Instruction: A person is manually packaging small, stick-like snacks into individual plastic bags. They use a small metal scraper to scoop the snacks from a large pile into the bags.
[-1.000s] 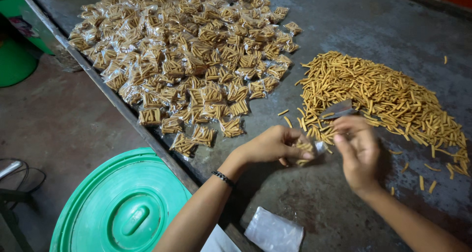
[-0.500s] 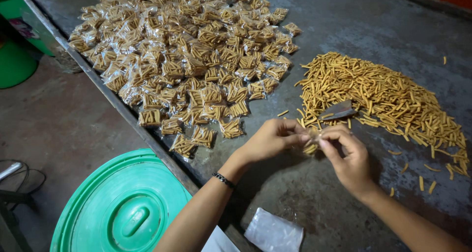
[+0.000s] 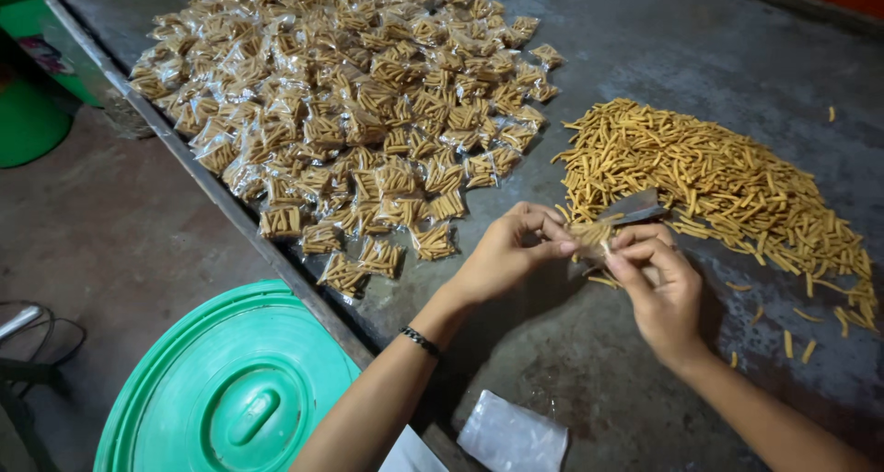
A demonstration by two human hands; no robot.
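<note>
Left of my grey table (image 3: 645, 30), a green lid (image 3: 230, 389) sits low over the bare floor (image 3: 120, 242). Filled packets (image 3: 350, 113) crowd the table's left edge. My left hand (image 3: 506, 251) and right hand (image 3: 658, 288) meet, fingers pinched on one small packet (image 3: 589, 235) beside the loose snack sticks (image 3: 718, 177). Open table lies before me, empty bags (image 3: 513, 433) nearest.

Glossy clear plastic packets (image 3: 350, 131); matt, rough grey table (image 3: 645, 30); smooth plastic lid (image 3: 230, 398).
</note>
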